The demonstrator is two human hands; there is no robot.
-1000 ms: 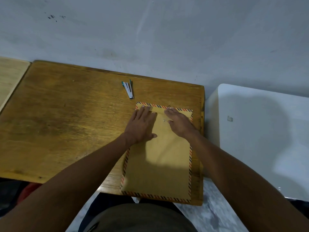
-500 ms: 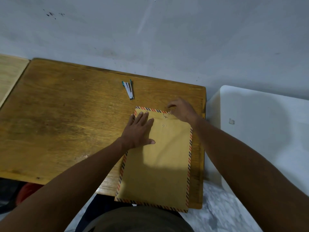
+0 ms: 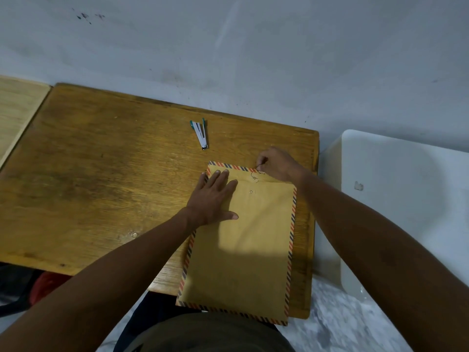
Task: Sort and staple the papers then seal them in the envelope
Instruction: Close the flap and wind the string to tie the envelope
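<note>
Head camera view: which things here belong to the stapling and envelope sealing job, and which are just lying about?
Part of the job:
brown envelope with striped border, flap closed
closure string, pinched by right hand
stapler
left hand, flat on envelope

Just lying about:
white table
red object under the wooden desk

Wooden desk [image 3: 106, 189], worn brown top, far edge against a grey wall. Lying flat at right end: brown envelope [image 3: 243, 250] with striped border, flap end toward wall, near end overhanging front edge of desk. Lying beyond envelope, apart from it, near far edge: small stapler [image 3: 200, 134], white with green ends. Small pale spot on wood left of envelope.
</note>
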